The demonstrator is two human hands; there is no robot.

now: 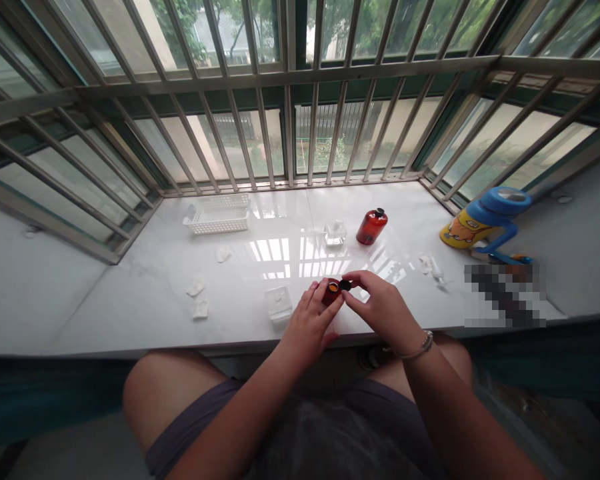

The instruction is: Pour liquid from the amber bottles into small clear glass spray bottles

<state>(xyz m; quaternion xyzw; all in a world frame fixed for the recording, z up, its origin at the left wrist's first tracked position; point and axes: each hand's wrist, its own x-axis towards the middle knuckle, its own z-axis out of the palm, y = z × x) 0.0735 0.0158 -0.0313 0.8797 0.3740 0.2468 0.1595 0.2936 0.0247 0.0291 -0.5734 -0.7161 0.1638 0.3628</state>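
Near the front edge of the white counter (145,293), L hand (305,321) is wrapped round a small red bottle (329,299); R hand (379,301) pinches a black cap (345,285) betw. thumb & fingertips, just beside the bottle's uncovered mouth. Can't tell if the base touches down. Progress, my read: cap's off this one & not back on; whether anything's gone in or out, can't tell. Left of L hand: clear box (279,302), looks lidded. Further back, approx. centre: clear container (335,233), contents too small to tell. Beside it, 2nd red bottle (372,229) w/ its black top (379,212) on, i.e. closed. Outermost: white basket (220,228) back left, crumpled scraps (196,287) left, blue-&-yellow jug (463,228) far right.
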